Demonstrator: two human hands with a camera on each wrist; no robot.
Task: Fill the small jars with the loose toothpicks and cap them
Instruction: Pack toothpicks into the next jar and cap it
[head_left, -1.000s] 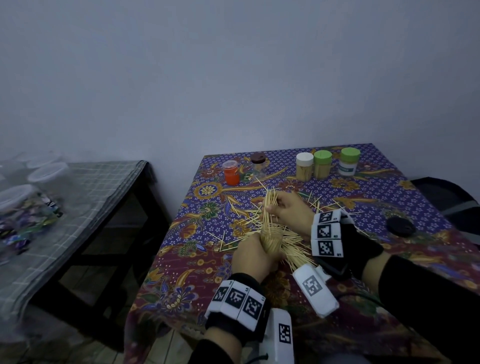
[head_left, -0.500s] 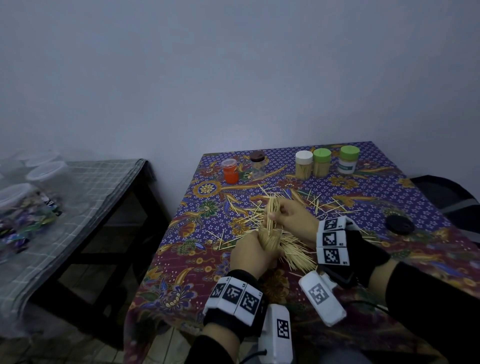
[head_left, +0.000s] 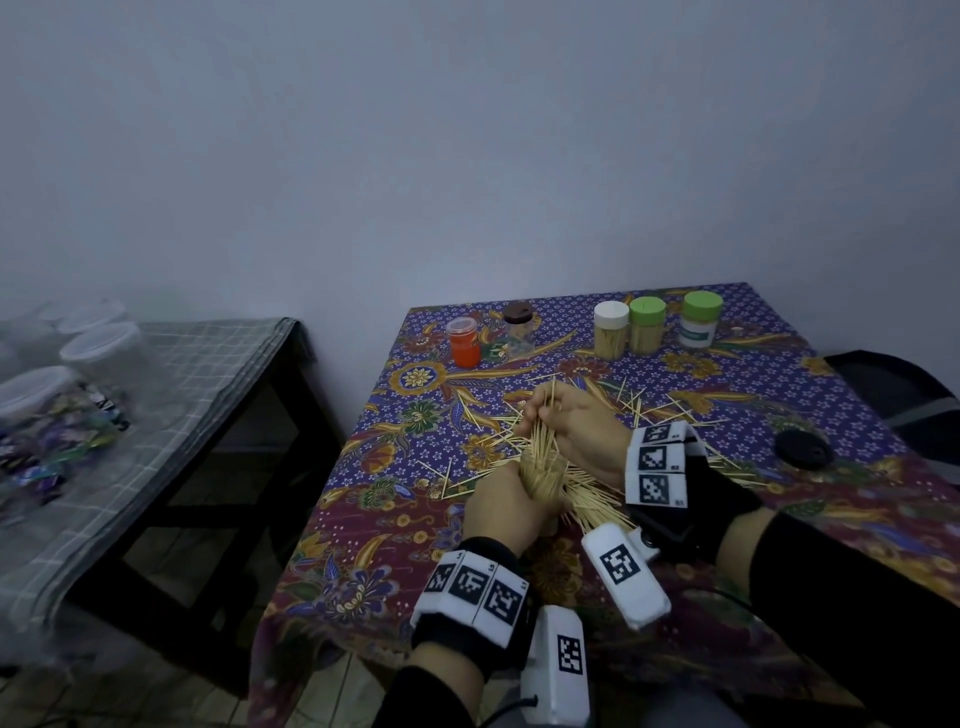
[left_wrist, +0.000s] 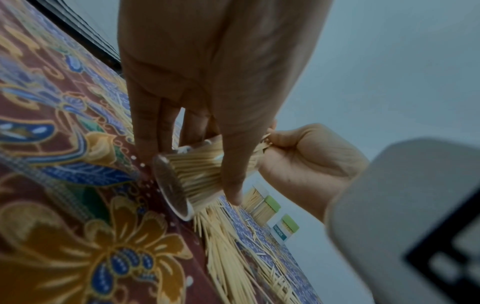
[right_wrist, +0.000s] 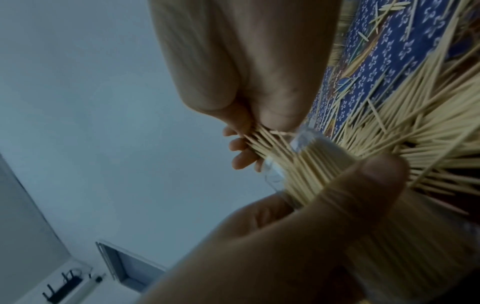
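Note:
My left hand (head_left: 506, 501) grips a small clear jar (head_left: 543, 475) packed with toothpicks, tilted over the patterned tablecloth (head_left: 395, 545). The left wrist view shows the jar (left_wrist: 192, 179) held between fingers and thumb, its base just above the cloth. My right hand (head_left: 569, 421) pinches a bundle of toothpicks (head_left: 543, 431) whose lower ends sit in the jar's mouth. In the right wrist view the bundle (right_wrist: 270, 142) runs from my fingers into the jar (right_wrist: 319, 166). Loose toothpicks (head_left: 597, 501) lie heaped under both hands. A black lid (head_left: 802, 449) lies at the right.
At the table's far edge stand an orange jar (head_left: 464, 343), a brown-lidded jar (head_left: 518, 325), a white-capped jar (head_left: 611, 330) and two green-capped jars (head_left: 647, 325). A lower table (head_left: 171, 395) with plastic tubs (head_left: 98, 345) stands to the left. A dark chair (head_left: 893, 384) is at right.
My right hand has come down and nearer with its bundle, pushing the toothpicks deeper into the jar. The left hand keeps the jar in about the same place.

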